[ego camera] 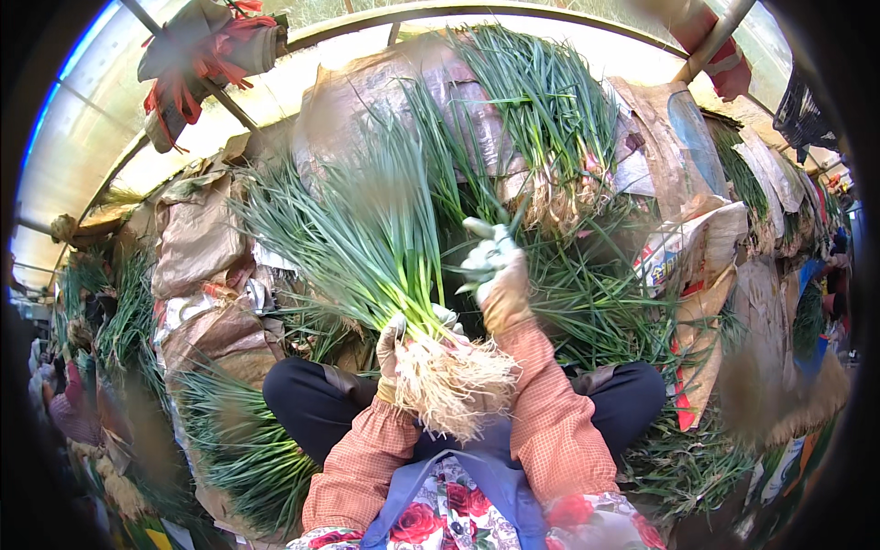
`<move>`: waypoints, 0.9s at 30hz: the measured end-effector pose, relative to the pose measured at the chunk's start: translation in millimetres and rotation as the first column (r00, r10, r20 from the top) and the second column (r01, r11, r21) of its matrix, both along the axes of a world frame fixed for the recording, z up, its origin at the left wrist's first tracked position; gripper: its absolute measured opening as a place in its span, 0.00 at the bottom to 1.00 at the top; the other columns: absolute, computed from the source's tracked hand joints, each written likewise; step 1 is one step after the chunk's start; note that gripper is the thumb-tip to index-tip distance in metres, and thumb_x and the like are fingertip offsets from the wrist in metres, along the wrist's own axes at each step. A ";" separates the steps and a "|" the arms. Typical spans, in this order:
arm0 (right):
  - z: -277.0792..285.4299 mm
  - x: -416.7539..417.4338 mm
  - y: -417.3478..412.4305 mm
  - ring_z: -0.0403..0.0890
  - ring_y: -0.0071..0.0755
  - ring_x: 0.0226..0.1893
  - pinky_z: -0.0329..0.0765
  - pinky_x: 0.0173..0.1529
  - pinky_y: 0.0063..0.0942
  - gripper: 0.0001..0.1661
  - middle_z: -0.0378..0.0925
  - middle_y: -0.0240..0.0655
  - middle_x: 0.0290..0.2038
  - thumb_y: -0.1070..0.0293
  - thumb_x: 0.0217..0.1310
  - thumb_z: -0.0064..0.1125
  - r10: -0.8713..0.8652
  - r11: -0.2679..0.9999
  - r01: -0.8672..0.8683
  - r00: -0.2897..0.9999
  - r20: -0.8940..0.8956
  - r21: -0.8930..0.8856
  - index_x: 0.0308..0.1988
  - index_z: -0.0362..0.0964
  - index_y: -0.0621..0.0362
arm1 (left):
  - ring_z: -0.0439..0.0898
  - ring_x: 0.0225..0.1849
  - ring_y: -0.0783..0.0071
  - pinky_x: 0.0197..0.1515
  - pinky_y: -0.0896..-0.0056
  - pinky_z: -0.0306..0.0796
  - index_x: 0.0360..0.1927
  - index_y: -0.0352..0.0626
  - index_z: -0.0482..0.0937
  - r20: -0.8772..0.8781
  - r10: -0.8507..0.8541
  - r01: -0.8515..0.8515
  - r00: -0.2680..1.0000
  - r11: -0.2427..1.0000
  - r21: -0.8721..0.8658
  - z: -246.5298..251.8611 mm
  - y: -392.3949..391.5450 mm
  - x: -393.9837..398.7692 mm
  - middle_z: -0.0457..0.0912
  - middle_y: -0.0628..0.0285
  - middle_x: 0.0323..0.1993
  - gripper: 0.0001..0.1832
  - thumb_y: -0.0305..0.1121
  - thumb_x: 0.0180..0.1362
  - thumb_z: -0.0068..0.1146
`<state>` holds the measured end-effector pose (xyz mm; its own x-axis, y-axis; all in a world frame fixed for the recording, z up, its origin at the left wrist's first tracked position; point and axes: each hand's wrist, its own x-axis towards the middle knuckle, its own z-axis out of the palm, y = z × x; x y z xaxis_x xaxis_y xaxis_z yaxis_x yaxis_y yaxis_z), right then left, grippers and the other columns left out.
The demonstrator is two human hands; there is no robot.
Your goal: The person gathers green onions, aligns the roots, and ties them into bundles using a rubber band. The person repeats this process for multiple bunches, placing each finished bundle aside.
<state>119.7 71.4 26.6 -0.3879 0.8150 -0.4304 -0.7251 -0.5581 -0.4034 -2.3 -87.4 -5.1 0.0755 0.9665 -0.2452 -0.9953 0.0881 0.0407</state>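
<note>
My gloved left hand [389, 354] grips a thick bunch of green onions [392, 254] near the base of the stalks. Its green leaves fan away from me, while pale stringy roots [454, 385] spread over my lap. To the right of the bunch, my gloved right hand [498, 265] is raised with curled fingers. Slim green bits show beside that hand, but whether it holds them is unclear. Loose leaves [598, 302] lie in a heap beyond my right forearm.
More green onions [557, 137] with reddish bases lie on sacking [392, 96] ahead. Another bundle [247, 440] rests left of my knee. Trimmed leaves [687, 454] cover the ground at right. Woven sacks [199, 234] stand at left. A person [72, 405] is at far left.
</note>
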 end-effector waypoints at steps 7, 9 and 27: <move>-70.6 80.1 32.5 0.84 0.39 0.39 0.78 0.42 0.34 0.33 0.83 0.39 0.39 0.50 0.59 0.62 -0.320 0.818 -0.526 -0.078 0.944 0.234 0.59 0.68 0.54 | 0.73 0.61 0.48 0.60 0.43 0.69 0.71 0.36 0.53 -0.039 0.067 -0.065 0.997 0.996 0.053 -10.8 -5.0 -5.6 0.61 0.39 0.67 0.40 0.46 0.60 0.53; -96.2 88.7 27.3 0.84 0.41 0.41 0.77 0.45 0.36 0.31 0.83 0.42 0.41 0.50 0.55 0.65 -0.138 0.673 -0.709 -0.403 0.905 -0.213 0.54 0.71 0.55 | 0.74 0.59 0.50 0.60 0.45 0.70 0.72 0.35 0.50 0.037 -0.058 0.058 0.998 0.998 -0.019 -10.7 -3.1 -7.4 0.58 0.39 0.69 0.44 0.47 0.59 0.55; -82.8 54.5 -7.1 0.78 0.31 0.19 0.74 0.26 0.29 0.18 0.78 0.35 0.23 0.54 0.64 0.59 0.104 0.875 -0.484 0.185 0.977 -0.002 0.34 0.74 0.61 | 0.73 0.59 0.46 0.57 0.41 0.72 0.68 0.24 0.53 -0.151 -0.019 0.025 0.988 0.999 0.041 24.2 -10.0 -5.3 0.69 0.35 0.60 0.46 0.54 0.59 0.51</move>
<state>174.2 64.3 -56.1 -0.0978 0.8763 -0.4717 0.4806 -0.3735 -0.7934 -7.6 -97.4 19.1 0.0621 0.9750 -0.2135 -0.9753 0.1048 0.1946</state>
